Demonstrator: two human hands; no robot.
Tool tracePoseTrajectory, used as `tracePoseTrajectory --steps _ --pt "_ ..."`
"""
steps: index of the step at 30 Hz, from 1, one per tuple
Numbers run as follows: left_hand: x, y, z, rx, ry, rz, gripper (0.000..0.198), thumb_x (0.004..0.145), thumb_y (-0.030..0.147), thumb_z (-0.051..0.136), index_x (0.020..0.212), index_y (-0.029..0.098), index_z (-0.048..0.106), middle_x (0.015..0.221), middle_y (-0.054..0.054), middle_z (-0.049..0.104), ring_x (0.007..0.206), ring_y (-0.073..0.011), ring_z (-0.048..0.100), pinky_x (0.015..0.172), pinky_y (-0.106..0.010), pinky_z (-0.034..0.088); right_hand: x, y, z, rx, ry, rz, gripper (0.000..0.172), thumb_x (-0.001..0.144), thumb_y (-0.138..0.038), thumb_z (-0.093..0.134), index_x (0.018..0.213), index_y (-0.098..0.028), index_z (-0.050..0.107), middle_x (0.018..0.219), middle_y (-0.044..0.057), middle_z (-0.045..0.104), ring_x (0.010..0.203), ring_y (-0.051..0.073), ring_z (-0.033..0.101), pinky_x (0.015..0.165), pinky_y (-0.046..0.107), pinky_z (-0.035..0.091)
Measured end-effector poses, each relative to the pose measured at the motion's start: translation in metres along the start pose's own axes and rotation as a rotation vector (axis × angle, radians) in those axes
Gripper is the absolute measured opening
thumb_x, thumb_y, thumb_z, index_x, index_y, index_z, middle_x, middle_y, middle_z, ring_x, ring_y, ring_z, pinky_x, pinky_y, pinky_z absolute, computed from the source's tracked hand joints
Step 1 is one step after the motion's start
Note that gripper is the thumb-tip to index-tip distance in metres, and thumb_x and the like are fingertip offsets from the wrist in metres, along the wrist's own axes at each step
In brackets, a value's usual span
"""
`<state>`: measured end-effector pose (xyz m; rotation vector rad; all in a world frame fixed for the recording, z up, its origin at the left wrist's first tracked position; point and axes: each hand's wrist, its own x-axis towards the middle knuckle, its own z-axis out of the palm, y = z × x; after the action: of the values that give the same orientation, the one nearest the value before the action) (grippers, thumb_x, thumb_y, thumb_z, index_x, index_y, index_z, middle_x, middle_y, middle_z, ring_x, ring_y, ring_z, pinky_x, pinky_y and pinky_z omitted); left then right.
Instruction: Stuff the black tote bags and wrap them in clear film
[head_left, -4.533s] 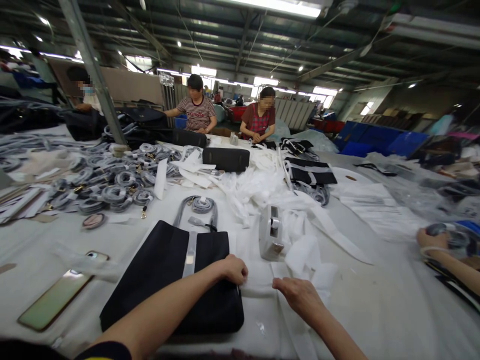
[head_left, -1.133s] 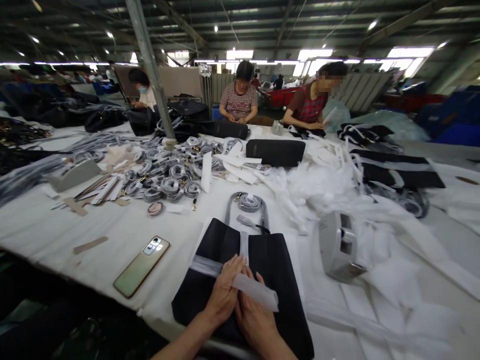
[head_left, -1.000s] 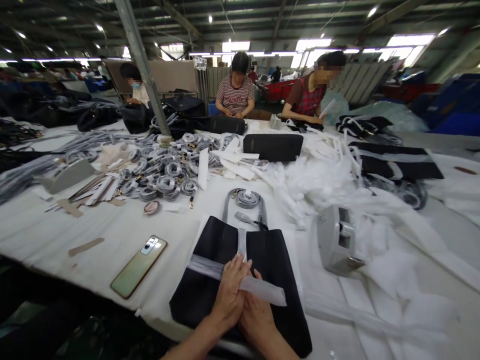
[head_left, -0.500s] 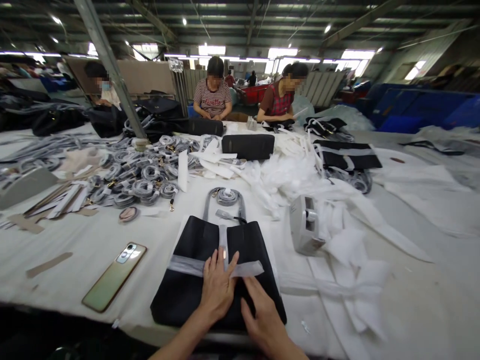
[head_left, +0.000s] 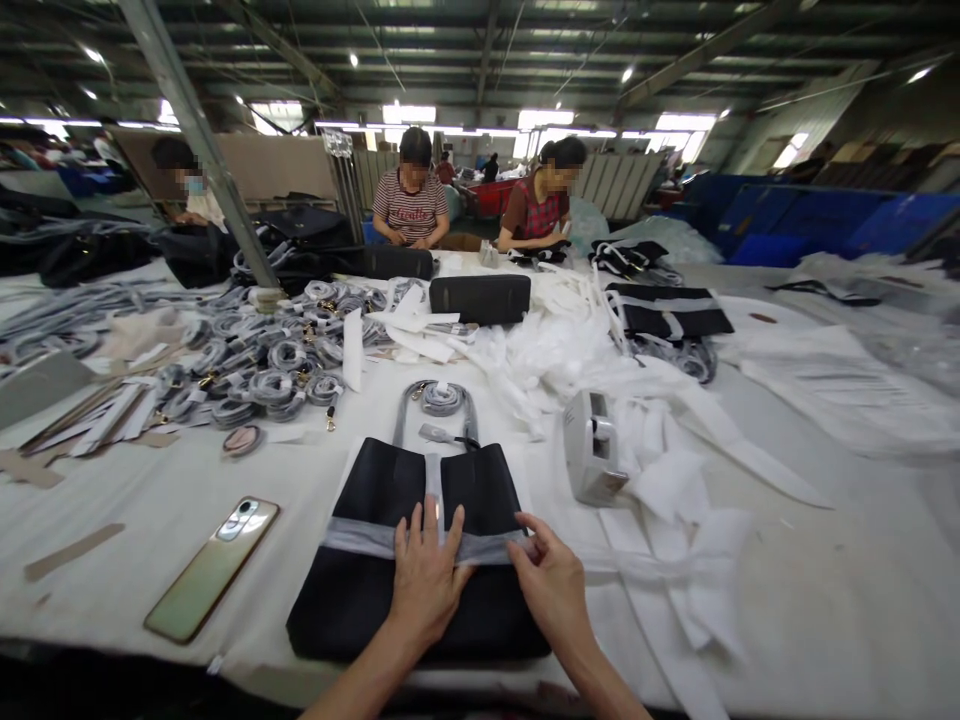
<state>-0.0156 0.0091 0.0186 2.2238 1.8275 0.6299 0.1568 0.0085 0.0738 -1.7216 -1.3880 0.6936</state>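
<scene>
A black handbag [head_left: 360,600] lies flat on the table in front of me. A translucent wrapping strip [head_left: 360,535] runs across its front, and a narrower strip [head_left: 433,470] runs down from the top middle. My left hand [head_left: 427,575] rests flat over the crossing, fingers spread, partly covering both. At the bag's right edge, my right hand [head_left: 553,580] pinches the end of the cross strip between thumb and forefinger. Beyond the bag's top lie its grey-wrapped handle [head_left: 400,415], a coiled strap [head_left: 441,398] and a small tag [head_left: 436,433].
A tape dispenser [head_left: 589,450] stands right of the bag, beside loose white foam sheets [head_left: 675,560]. To the left lie a phone [head_left: 214,570] and a tape roll [head_left: 242,440]. Several coiled straps [head_left: 274,385] are heaped behind. Co-workers [head_left: 411,195] sit across the table.
My right hand has moved right and up from the bag's middle to the strip's end, which now lies out to the bag's right edge. My left hand stays on the bag.
</scene>
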Motion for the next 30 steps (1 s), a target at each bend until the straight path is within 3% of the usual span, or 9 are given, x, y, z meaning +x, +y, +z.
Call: tracePoseTrajectory --steps 5,9,13,16,24,30 --pt "-0.002 -0.003 0.003 0.032 -0.029 0.061 0.069 0.083 0.041 0.06 0.144 0.029 0.032 0.155 -0.015 0.02 0.138 -0.0417 0.023 0.108 -0.067 0.011 -0.007 0.015 -0.003 -0.117 0.027 -0.094 0.035 0.081 -0.033 0.048 0.107 -0.017 0.067 0.078 0.005 0.07 0.068 0.019 0.065 0.064 0.028 0.051" --pt "-0.002 -0.002 0.002 0.055 -0.042 0.079 0.068 0.083 0.041 0.059 0.144 0.03 0.032 0.155 -0.015 0.022 0.139 -0.0412 0.02 0.108 -0.068 0.008 -0.005 0.014 -0.003 -0.101 0.023 -0.155 0.034 0.082 -0.028 0.044 0.106 -0.017 0.066 0.097 0.009 0.071 0.086 0.021 0.067 0.077 0.032 0.053" --pt "-0.002 0.0 0.002 0.081 -0.04 0.071 0.067 0.083 0.041 0.059 0.144 0.03 0.033 0.155 -0.014 0.022 0.14 -0.0403 0.02 0.108 -0.067 0.009 0.003 0.003 -0.001 -0.18 0.014 -0.109 0.039 0.079 -0.034 0.053 0.113 -0.017 0.062 0.087 0.006 0.071 0.075 0.021 0.067 0.071 0.032 0.053" --pt "-0.002 -0.001 0.002 0.111 -0.05 0.073 0.067 0.083 0.04 0.058 0.144 0.029 0.033 0.155 -0.015 0.021 0.139 -0.0405 0.021 0.108 -0.067 0.011 0.003 0.0 0.004 -0.207 0.026 -0.107 0.033 0.08 -0.036 0.054 0.107 -0.02 0.066 0.082 0.004 0.071 0.071 0.021 0.067 0.066 0.031 0.053" --pt "-0.004 -0.003 0.004 0.104 -0.027 0.126 0.071 0.084 0.04 0.057 0.146 0.025 0.027 0.155 -0.017 0.02 0.139 -0.0412 0.021 0.108 -0.068 0.011 -0.002 0.033 0.014 -0.259 0.128 -0.327 0.03 0.092 -0.028 0.04 0.1 -0.017 0.067 0.09 0.008 0.073 0.083 0.021 0.068 0.077 0.032 0.053" --pt "-0.007 -0.005 -0.005 0.084 -0.107 0.297 0.066 0.088 0.024 0.05 0.146 0.036 0.023 0.152 -0.004 0.03 0.14 -0.0361 0.023 0.109 -0.07 0.002 0.002 0.048 0.018 -0.318 0.102 -0.414 0.032 0.096 -0.025 0.036 0.106 -0.016 0.065 0.094 0.009 0.072 0.086 0.02 0.068 0.079 0.032 0.053"
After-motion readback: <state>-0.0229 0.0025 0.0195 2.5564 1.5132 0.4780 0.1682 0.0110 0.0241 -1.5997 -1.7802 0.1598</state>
